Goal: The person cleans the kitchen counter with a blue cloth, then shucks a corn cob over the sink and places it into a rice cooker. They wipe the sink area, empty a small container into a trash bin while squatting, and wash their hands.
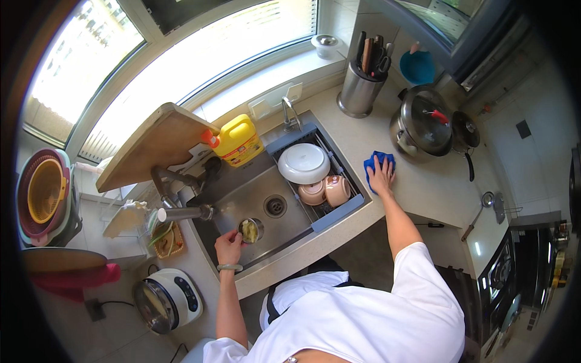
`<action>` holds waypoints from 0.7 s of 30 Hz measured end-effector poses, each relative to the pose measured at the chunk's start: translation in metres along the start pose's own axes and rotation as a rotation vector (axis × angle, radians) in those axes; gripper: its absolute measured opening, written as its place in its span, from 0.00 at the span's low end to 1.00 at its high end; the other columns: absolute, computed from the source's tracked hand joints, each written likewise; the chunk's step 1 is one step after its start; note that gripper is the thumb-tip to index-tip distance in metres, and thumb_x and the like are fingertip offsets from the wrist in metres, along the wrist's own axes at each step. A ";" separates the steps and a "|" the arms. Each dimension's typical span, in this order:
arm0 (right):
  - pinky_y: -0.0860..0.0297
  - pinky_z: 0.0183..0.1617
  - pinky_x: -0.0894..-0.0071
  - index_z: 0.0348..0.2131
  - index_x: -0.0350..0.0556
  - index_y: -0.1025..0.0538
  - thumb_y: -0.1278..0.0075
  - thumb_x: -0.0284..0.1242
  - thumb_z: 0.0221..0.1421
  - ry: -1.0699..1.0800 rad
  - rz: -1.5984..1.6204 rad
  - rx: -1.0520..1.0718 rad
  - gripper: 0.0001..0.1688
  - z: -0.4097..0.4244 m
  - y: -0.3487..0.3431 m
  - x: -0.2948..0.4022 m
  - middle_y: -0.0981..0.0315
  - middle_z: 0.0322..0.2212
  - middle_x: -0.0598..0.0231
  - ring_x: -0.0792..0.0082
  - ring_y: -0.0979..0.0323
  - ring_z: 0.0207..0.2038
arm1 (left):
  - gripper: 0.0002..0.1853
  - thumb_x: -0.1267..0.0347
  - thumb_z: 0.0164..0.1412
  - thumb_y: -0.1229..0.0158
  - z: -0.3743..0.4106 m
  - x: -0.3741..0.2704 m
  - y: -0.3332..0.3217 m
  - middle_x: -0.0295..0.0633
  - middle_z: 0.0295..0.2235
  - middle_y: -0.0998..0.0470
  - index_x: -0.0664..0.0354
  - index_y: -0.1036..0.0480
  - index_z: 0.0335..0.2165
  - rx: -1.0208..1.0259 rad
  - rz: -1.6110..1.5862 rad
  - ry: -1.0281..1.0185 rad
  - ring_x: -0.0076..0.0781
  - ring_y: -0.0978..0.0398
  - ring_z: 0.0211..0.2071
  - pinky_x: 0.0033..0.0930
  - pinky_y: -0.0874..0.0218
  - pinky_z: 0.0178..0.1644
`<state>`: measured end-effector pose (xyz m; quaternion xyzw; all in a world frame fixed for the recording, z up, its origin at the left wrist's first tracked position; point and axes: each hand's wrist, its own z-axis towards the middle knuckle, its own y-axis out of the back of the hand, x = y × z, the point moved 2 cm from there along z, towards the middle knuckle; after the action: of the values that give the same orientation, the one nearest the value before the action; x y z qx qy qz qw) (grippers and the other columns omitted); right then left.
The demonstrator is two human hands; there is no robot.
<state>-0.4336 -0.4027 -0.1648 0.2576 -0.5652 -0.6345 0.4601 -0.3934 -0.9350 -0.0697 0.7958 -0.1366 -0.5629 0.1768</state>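
Note:
My left hand point(228, 248) grips the rim of a small metal cup point(259, 229) over the near left part of the stainless-steel sink point(245, 199). Pale yellowish pieces point(249, 231) lie in the cup. To the right of the sink, my right hand point(381, 176) presses a blue cloth point(375, 163) onto the countertop point(422, 190), its fingers spread over it. Between my hands, a grey drying rack point(338, 213) sits across the sink's right side. It holds a white dish point(304, 163) turned upside down and two pinkish bowls point(337, 190).
A yellow jug point(240, 141) and a wooden board point(154, 145) stand behind the sink, near the faucet point(186, 213). A knife holder point(361, 90) and a lidded pot point(420, 127) stand beyond my right hand. A white appliance point(181, 295) is at lower left.

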 end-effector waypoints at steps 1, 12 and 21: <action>0.52 0.59 0.32 0.58 0.65 0.38 0.51 0.41 0.57 0.043 0.038 0.042 0.31 -0.018 -0.008 -0.009 0.54 0.62 0.55 0.47 0.54 0.62 | 0.12 0.74 0.57 0.45 -0.001 -0.001 0.001 0.45 0.26 0.21 0.74 0.24 0.37 0.006 -0.024 0.015 0.29 0.21 0.24 0.28 0.28 0.28; 0.33 0.43 0.46 0.37 0.51 0.26 0.53 0.43 0.59 -0.136 0.212 0.076 0.17 -0.022 0.066 0.000 0.28 0.37 0.55 0.46 0.30 0.45 | 0.12 0.74 0.58 0.45 -0.004 -0.015 0.001 0.43 0.26 0.21 0.72 0.24 0.38 -0.027 -0.132 -0.018 0.27 0.22 0.23 0.27 0.29 0.28; 0.31 0.31 0.66 0.42 0.44 0.24 0.51 0.36 0.58 0.203 0.938 0.443 0.17 -0.102 0.090 0.183 0.25 0.23 0.55 0.66 0.26 0.26 | 0.11 0.74 0.54 0.44 -0.009 -0.042 -0.007 0.49 0.26 0.21 0.70 0.23 0.36 -0.189 0.216 -0.132 0.33 0.21 0.24 0.32 0.28 0.28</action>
<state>-0.4021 -0.6068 -0.0672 0.1280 -0.6929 -0.1976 0.6815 -0.3989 -0.9101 -0.0342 0.7176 -0.1792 -0.6021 0.3007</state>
